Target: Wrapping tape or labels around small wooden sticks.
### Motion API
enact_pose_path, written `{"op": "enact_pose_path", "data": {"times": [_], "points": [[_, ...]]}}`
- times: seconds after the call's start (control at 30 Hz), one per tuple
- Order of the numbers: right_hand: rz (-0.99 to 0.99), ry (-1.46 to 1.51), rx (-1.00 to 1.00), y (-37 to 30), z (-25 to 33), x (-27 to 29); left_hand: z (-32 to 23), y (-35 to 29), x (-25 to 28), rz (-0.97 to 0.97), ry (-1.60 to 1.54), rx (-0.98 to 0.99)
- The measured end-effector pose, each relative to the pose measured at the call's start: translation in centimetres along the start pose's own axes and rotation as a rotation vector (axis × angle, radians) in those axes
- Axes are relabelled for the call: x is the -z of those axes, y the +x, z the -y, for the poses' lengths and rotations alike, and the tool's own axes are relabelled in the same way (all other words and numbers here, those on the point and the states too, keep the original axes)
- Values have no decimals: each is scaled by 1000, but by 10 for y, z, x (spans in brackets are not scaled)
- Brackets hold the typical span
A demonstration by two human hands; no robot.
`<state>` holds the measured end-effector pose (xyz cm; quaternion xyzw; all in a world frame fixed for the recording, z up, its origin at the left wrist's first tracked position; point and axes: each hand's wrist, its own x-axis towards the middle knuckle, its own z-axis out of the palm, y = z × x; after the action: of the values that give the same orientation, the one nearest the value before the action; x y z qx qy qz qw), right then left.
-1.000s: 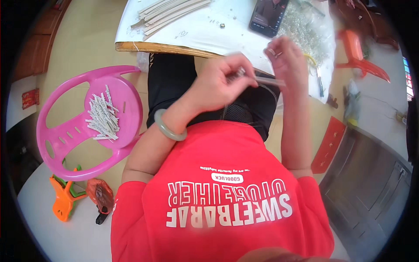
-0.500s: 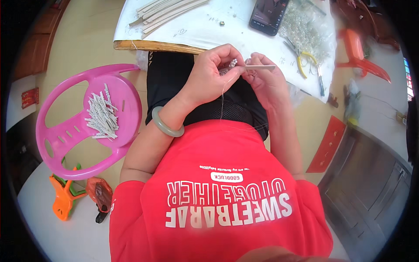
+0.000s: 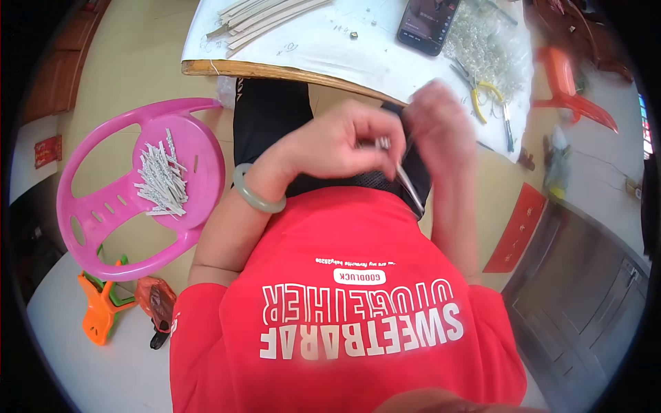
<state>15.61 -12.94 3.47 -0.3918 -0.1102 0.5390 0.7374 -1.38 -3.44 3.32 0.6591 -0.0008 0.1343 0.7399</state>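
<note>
Silver strip (image 3: 406, 180) now tilted downward, lower

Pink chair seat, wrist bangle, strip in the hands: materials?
Pink chair: likely moulded plastic, glossy, one piece with slots. Bangle: pale grey-green, smooth, translucent-looking; stone or glass, can't tell. Strip between left hand and right hand: thin, silvery, probably metal; blurred.

White-topped table (image 3: 330, 48) with wooden edge: bundle of pale strips (image 3: 261, 15), dark phone (image 3: 428, 24), heap of small clear parts (image 3: 485, 51), yellow-handled pliers (image 3: 475, 93). Pink chair (image 3: 96, 206): pile of short silver sticks (image 3: 160, 180).
</note>
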Motion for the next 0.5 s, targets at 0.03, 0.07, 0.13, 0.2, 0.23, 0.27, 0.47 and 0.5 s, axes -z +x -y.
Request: {"op": "enact_pose_path", "data": {"times": [0.03, 0.07, 0.13, 0.2, 0.23, 0.27, 0.47, 0.5], "points": [[-122, -5, 111, 4, 10, 2, -3, -2, 0, 150, -30, -19], [-127, -4, 118, 5, 17, 9, -5, -1, 3, 158, -32, -20], [52, 165, 12, 6, 27, 29, -6, 2, 7, -15, -151, 85], [235, 324, -115, 4, 42, 47, -8, 3, 9, -208, -277, 186], [294, 305, -102, 1, 48, 53, -10, 2, 14, -244, -390, 184], [351, 290, -85, -5, 55, 60, -12, 0, 22, -275, -500, 185], [40, 209, 269, -42, 143, 179, 25, -49, 76, -382, -837, 85], [4, 212, 324, -58, 164, 217, 28, -56, 90, -333, -908, -37]]}}
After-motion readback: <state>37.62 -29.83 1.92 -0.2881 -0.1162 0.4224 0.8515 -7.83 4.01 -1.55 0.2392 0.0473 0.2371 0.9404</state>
